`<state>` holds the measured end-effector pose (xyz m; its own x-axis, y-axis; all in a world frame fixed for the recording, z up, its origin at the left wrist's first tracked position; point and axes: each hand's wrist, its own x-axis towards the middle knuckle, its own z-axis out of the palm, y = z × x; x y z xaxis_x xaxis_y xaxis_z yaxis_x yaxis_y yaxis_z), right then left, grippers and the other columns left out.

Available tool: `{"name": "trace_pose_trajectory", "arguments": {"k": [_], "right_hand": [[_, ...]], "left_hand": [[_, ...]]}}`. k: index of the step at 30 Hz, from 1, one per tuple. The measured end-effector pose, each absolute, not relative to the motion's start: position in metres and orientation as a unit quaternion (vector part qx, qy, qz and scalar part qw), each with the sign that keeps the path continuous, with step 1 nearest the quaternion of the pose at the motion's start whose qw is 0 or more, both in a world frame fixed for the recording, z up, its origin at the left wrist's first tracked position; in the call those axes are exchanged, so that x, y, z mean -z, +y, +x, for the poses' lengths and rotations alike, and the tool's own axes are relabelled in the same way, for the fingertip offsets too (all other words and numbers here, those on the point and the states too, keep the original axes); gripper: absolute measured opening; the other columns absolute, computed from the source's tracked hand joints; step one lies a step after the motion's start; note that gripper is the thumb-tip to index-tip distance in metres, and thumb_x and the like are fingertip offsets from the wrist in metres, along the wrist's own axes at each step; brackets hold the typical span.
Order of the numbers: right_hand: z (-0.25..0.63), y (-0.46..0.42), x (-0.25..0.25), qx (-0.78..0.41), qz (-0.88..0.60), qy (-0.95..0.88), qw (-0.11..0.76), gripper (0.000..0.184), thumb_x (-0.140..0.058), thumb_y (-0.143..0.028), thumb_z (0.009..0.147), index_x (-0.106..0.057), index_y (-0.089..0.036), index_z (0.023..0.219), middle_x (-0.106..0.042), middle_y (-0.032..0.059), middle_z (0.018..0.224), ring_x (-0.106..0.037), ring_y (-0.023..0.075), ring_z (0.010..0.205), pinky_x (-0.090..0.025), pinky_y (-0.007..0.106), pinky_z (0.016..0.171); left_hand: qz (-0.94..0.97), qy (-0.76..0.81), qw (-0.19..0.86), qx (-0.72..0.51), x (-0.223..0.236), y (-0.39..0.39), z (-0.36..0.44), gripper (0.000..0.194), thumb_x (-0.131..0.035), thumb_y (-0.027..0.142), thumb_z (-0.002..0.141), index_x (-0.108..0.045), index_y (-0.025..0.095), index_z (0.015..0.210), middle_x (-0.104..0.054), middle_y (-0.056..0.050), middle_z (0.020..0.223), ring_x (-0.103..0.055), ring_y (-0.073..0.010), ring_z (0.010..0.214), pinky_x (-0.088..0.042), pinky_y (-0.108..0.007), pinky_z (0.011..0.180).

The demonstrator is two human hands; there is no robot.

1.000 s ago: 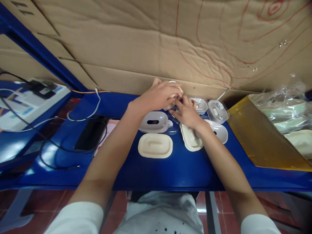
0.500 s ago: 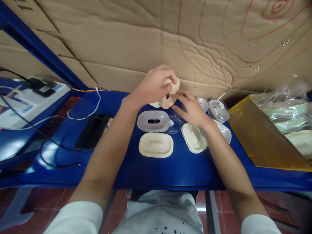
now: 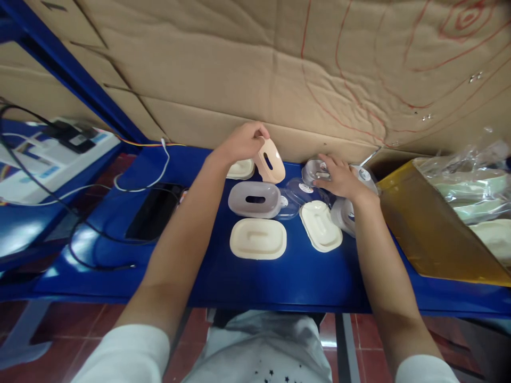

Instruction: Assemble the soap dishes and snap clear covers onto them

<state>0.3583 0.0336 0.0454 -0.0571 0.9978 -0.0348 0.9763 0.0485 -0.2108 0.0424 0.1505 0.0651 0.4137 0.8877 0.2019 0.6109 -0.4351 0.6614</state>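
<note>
The left hand (image 3: 244, 142) held a peach slotted shell (image 3: 277, 170) pinched at its upper end, near the middle of the back edge of the worktop (image 3: 275, 287). The shell stood tilted, its long slot in view. A cream piece (image 3: 241, 171) lay just beside it to the left, partly hidden by the left wrist.

The right hand (image 3: 344, 178) reached to the back edge, right of the middle, with thumb and fingers spread over a small greyish container (image 3: 310, 172); whether they gripped it or only rested there, I could not tell. Another container (image 3: 369, 182) showed partly behind that hand, toward the back right corner, and a grey piece (image 3: 340, 215) lay partly hidden by the right wrist.

Between the arms, a grey slotted tray (image 3: 238, 201) lay lengthwise along the worktop, a clear lid (image 3: 290, 209) with a white sticker at its right end. Nearer the front edge lay a cream oval lid (image 3: 258, 249), and to its right a cream tray (image 3: 324, 236) set at a slant. A black phone (image 3: 148, 217) lay toward the left edge. An open cardboard box (image 3: 431, 229) stood at the right edge, with plastic-wrapped pale green pieces (image 3: 485, 192) in it.
</note>
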Motion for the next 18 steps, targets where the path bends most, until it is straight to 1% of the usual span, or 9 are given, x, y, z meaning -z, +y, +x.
{"name": "trace_pose_trajectory", "arguments": {"k": [1,3,7,10,12,15,18], "right_hand": [[0.358,0.034,-0.045,-0.090,-0.685,-0.720,0.065,0.092,-0.074,-0.052,0.093,-0.035,-0.028,0.173,-0.034,0.0194,0.179,-0.034,0.0483,0.163,-0.031,0.079,0.123],[0.360,0.036,-0.043,-0.094,-0.674,-0.729,0.075,0.091,-0.074,-0.053,0.093,-0.037,-0.028,0.172,-0.037,0.0190,0.178,-0.035,0.0466,0.163,-0.033,0.077,0.123],[0.365,0.037,-0.044,-0.082,-0.651,-0.747,0.102,0.078,-0.073,-0.056,0.095,-0.051,-0.027,0.164,-0.050,0.0167,0.171,-0.047,0.0437,0.157,-0.039,0.072,0.123],[0.365,0.035,-0.048,-0.089,-0.644,-0.745,0.149,0.071,-0.061,-0.064,0.102,-0.056,-0.025,0.161,-0.058,0.0148,0.166,-0.053,0.0405,0.153,-0.042,0.065,0.124],[0.364,0.034,-0.050,-0.093,-0.643,-0.738,0.185,0.068,-0.050,-0.065,0.107,-0.057,-0.023,0.160,-0.062,0.0140,0.162,-0.057,0.0378,0.150,-0.044,0.060,0.125],[0.361,0.035,-0.051,-0.087,-0.650,-0.724,0.215,0.061,-0.038,-0.060,0.112,-0.063,-0.022,0.153,-0.070,0.0127,0.154,-0.065,0.0353,0.142,-0.048,0.054,0.121],[0.360,0.037,-0.047,-0.077,-0.665,-0.712,0.210,0.056,-0.037,-0.055,0.112,-0.067,-0.022,0.147,-0.075,0.0127,0.145,-0.069,0.0357,0.136,-0.050,0.053,0.118]], "left_hand": [[0.800,0.470,0.253,-0.274,-0.062,0.153,0.042,0.029,-0.054,0.018,0.087,-0.073,0.025,0.107,-0.079,-0.007,0.111,-0.071,-0.0227,0.094,-0.056,-0.036,0.080],[0.804,0.465,0.251,-0.272,-0.057,0.156,0.041,0.026,-0.054,0.021,0.088,-0.073,0.026,0.106,-0.080,-0.006,0.109,-0.071,-0.0226,0.092,-0.057,-0.036,0.080],[0.824,0.450,0.231,-0.256,-0.051,0.157,0.043,0.021,-0.054,0.027,0.094,-0.073,0.027,0.103,-0.081,-0.005,0.109,-0.073,-0.0248,0.097,-0.059,-0.038,0.086],[0.839,0.454,0.194,-0.231,-0.048,0.153,0.049,0.024,-0.052,0.027,0.096,-0.075,0.028,0.104,-0.081,-0.006,0.116,-0.073,-0.0276,0.106,-0.058,-0.040,0.093],[0.846,0.456,0.170,-0.217,-0.049,0.146,0.056,0.027,-0.051,0.026,0.097,-0.076,0.026,0.107,-0.081,-0.008,0.119,-0.072,-0.0295,0.111,-0.057,-0.043,0.098],[0.855,0.449,0.140,-0.221,-0.054,0.130,0.070,0.028,-0.052,0.026,0.097,-0.076,0.023,0.112,-0.077,-0.012,0.122,-0.070,-0.0317,0.115,-0.055,-0.047,0.103],[0.882,0.397,0.109,-0.231,-0.059,0.108,0.089,0.030,-0.053,0.027,0.101,-0.074,0.022,0.121,-0.073,-0.013,0.130,-0.068,-0.0323,0.123,-0.052,-0.048,0.107]]}}
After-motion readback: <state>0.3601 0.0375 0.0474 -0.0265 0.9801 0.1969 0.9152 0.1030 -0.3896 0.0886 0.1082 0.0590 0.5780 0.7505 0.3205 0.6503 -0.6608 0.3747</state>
